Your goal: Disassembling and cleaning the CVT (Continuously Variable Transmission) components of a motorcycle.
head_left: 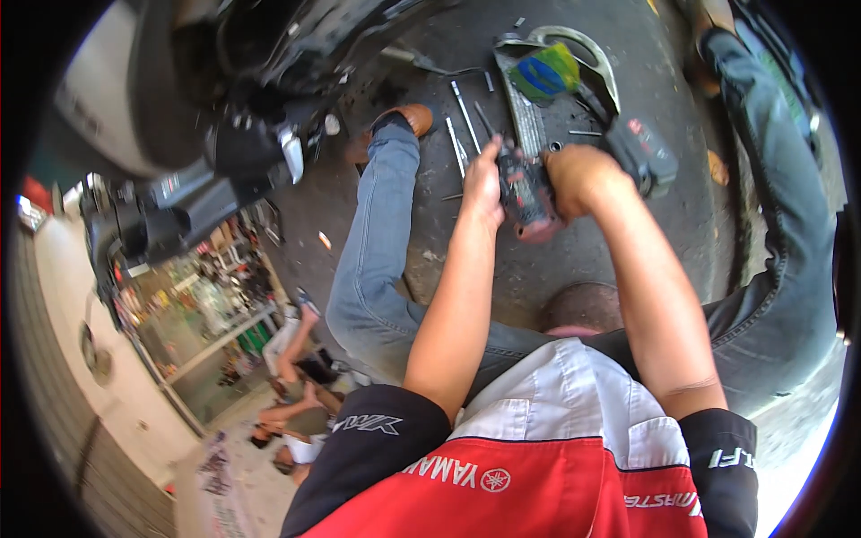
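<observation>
A cordless power drill (526, 195), dark with a reddish rear end, is held between my two hands above the ground. My left hand (485, 186) is closed along its left side, near a thin dark shaft that points away from me. My right hand (585, 177) is curled against the drill's right side; its fingertips are partly hidden. Just beyond lies a long grey metal part (525, 112) with a ribbed face. On top of that rests a crumpled yellow-green and blue packet (545, 72). A second black power tool (641, 152) lies right of my right hand.
Long thin hand tools (465, 112) lie left of the drill, and a curved metal piece (592, 54) lies farther off. A dark motorcycle (260, 90) fills the upper left. My legs spread either side. People (305, 421) sit at lower left, near a glass display case (215, 323).
</observation>
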### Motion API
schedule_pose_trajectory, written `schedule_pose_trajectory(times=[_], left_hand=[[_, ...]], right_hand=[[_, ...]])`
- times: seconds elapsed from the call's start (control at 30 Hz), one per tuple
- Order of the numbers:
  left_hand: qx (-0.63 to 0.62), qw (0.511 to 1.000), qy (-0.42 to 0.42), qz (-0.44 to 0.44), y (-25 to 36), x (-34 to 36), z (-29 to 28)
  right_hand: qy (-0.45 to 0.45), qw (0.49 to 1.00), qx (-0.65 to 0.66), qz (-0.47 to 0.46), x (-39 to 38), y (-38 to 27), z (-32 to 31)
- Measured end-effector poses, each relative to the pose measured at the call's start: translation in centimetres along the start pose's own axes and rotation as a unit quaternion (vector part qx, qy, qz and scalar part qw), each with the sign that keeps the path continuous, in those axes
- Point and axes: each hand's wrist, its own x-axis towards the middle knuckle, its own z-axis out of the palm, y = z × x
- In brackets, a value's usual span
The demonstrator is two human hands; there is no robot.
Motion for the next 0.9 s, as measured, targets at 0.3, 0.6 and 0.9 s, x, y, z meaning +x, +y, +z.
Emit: schedule_pose_trajectory(times=[0.3, 0.6, 0.9], left_hand=[[0.319, 0.943, 0.084, -0.032, -11.2, -0.8, -11.0], [0.531, 0.844, 0.046, 0.051, -12.5, 3.3, -8.3], [0.304, 0.901, 0.074, 0.300, 2.1, -3.2, -8.8]], right_hand=[[-0.081, 0.985, -0.150, -0.036, 3.7, -6.2, 16.5], [-0.123, 0.922, -0.335, -0.149, 7.2, -2.7, 20.9], [-0.124, 0.964, -0.224, -0.077, 10.3, -1.4, 17.6]])
